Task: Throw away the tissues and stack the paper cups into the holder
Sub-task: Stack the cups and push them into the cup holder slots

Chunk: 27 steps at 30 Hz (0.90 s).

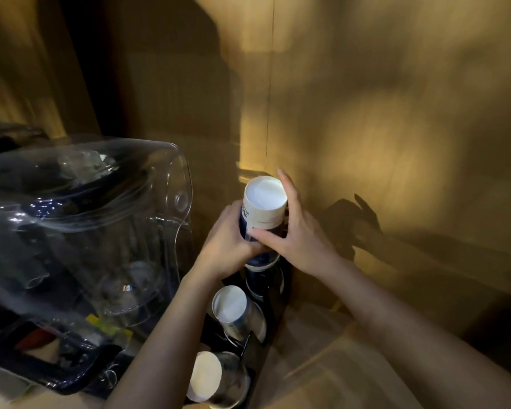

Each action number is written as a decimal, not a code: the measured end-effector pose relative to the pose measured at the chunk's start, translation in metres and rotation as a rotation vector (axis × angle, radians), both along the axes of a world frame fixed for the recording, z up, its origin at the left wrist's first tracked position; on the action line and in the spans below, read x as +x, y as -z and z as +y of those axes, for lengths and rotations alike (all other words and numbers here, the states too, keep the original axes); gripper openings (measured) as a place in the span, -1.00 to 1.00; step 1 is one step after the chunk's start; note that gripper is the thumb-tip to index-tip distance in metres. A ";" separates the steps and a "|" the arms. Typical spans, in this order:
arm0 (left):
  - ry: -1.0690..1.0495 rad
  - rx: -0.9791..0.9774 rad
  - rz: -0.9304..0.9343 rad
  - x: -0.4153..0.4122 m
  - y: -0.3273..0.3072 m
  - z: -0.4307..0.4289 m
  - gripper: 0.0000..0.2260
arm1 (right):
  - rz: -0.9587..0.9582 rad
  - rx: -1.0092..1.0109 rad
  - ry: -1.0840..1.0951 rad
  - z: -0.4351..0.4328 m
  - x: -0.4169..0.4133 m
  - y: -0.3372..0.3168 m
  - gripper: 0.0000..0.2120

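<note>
Top cup (pixel 264 202): inverted, white base facing up, centre of the frame, tilted slightly to the left.
Left grip (pixel 227 240): clenched round the left side of the top cup, on its dark lower band.
Right grip (pixel 295 237): grasping the same cup from the right; thumb laid across the front, fingers stretched up behind the cup wall, one fingertip above the base.
Stack (pixel 263 278): more inverted cups directly beneath both grips, standing in the far slot of the holder. The grips hide the joint, so I cannot tell whether the top cup is fully seated on the stack.
Holder (pixel 278 317): black, running from the centre down to the bottom centre of the frame, on the bench.
Mid cup (pixel 233 308): inverted in the middle slot, white base up, leaning left, just below the left forearm.
Near cup (pixel 207 376): inverted in the nearest slot, bottom centre of the frame, partly behind the left forearm.
Cover (pixel 101 202): large clear plastic shell, left of the frame, just beside the holder; contents blurred.
Tray (pixel 42 367): dark, under the cover, lower left of the frame.
Bench (pixel 337 364): wooden surface, lower right of the frame.
Wall (pixel 366 113): wood panel filling the upper right of the frame.
Shadow (pixel 354 225): outline of the grips cast on the wall, right of the right grip.
</note>
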<state>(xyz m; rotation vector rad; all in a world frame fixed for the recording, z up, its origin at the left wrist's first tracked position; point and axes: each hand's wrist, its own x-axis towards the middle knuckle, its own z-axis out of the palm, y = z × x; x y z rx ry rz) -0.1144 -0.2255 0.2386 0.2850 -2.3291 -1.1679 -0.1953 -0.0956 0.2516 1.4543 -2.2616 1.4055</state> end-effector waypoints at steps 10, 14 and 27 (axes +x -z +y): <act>0.061 -0.087 -0.015 -0.001 0.045 -0.014 -0.27 | 0.299 0.356 0.128 -0.002 -0.008 0.042 -0.71; 0.015 -0.451 0.004 0.001 0.058 -0.012 -0.63 | 0.361 0.370 0.142 -0.002 -0.008 0.048 -0.74; -0.060 -0.583 -0.011 0.007 0.055 -0.001 -0.74 | 0.301 0.490 0.144 0.000 -0.001 0.037 -0.66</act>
